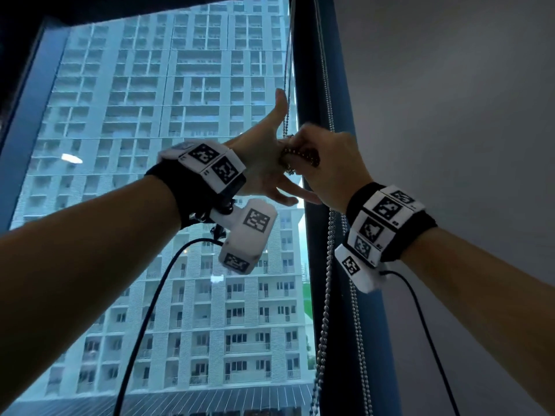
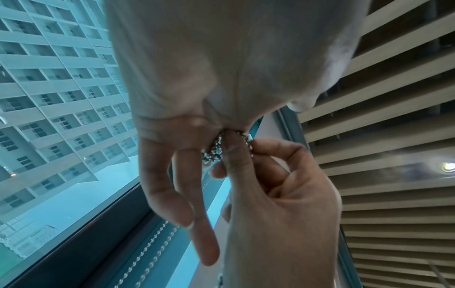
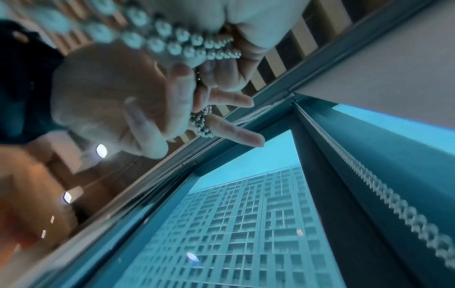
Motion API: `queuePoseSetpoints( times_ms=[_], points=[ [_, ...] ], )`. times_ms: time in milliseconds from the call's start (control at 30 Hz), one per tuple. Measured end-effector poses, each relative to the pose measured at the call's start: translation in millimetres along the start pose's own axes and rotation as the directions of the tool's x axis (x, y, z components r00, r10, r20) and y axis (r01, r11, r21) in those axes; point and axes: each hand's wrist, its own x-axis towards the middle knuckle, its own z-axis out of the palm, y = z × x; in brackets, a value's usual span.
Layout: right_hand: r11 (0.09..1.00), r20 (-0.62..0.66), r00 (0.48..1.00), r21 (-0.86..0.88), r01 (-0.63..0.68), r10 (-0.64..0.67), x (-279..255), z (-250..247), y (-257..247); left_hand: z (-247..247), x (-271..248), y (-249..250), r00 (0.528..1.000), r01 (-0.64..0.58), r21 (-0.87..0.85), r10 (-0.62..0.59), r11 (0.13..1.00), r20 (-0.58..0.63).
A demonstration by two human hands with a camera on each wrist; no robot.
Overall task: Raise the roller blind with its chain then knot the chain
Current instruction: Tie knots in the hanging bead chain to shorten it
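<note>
The metal bead chain point(image 1: 300, 153) is wound in several turns around the spread fingers of my left hand point(image 1: 264, 154), whose thumb points up in front of the glass. My right hand point(image 1: 327, 163) is curled against it and pinches the chain between thumb and forefinger. In the left wrist view the bunched chain point(image 2: 213, 150) sits at the base of the left fingers point(image 2: 167, 185), with the right hand point(image 2: 283, 194) pinching it from below. Close beads of the chain point(image 3: 172, 44) fill the top of the right wrist view. The blind itself is out of sight; the window pane is uncovered.
Loose lengths of chain point(image 1: 329, 259) hang down along the dark window post point(image 1: 309, 70). A grey wall point(image 1: 450, 115) stands right of it. The big window pane point(image 1: 150, 145) is to the left. Black camera cables point(image 1: 144, 325) dangle under both wrists. A slatted ceiling point(image 2: 381, 136) is overhead.
</note>
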Motion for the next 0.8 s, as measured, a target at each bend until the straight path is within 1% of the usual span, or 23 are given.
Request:
queuePoseSetpoints(
  times_ms=[67, 133, 233, 367, 400, 467, 533, 567, 633, 700, 800],
  points=[
    [0.983, -0.048, 0.987, 0.11, -0.146, 0.152, 1, 2, 1, 0, 0, -1, 1.0, -0.026, -0.043, 0.026, 0.999, -0.005],
    [0.941, -0.058, 0.951, 0.171, -0.291, 0.304, 2, 3, 2, 1, 1, -3, 0.999, -0.043, -0.03, 0.043, 0.999, -0.004],
    [0.882, -0.055, 0.893, 0.188, -0.431, 0.448, 4, 12, 3, 9, 6, -8, 0.997, -0.08, 0.073, 0.082, 0.994, -0.013],
    [0.749, 0.005, 0.793, 0.327, -0.577, 0.609, 0, 22, 3, 14, 12, -18, 0.99, -0.112, 0.219, 0.128, 0.969, -0.063],
    [0.726, 0.032, 0.783, 0.352, -0.591, 0.622, -3, 22, 4, 13, 12, -22, 0.988, -0.118, 0.265, 0.141, 0.957, -0.07],
    [0.718, 0.074, 0.792, 0.376, -0.585, 0.606, -9, 21, 5, 10, 13, -26, 0.983, -0.137, 0.376, 0.173, 0.916, -0.061],
    [0.723, 0.079, 0.808, 0.402, -0.561, 0.583, -14, 18, 3, 10, 12, -25, 0.985, -0.135, 0.46, 0.17, 0.878, -0.036],
    [0.72, 0.068, 0.807, 0.412, -0.558, 0.586, -15, 17, 3, 10, 11, -23, 0.987, -0.128, 0.472, 0.16, 0.872, -0.027],
    [0.68, 0.077, 0.786, 0.456, -0.574, 0.613, -16, 13, 3, 10, 12, -19, 0.991, -0.115, 0.476, 0.137, 0.872, -0.011],
    [0.621, 0.127, 0.773, 0.52, -0.586, 0.622, -17, 9, 4, 10, 15, -18, 0.991, -0.107, 0.508, 0.13, 0.855, -0.01],
    [0.569, 0.173, 0.751, 0.551, -0.61, 0.637, -20, 5, 5, 13, 19, -19, 0.99, -0.093, 0.609, 0.141, 0.788, -0.031]
  ],
)
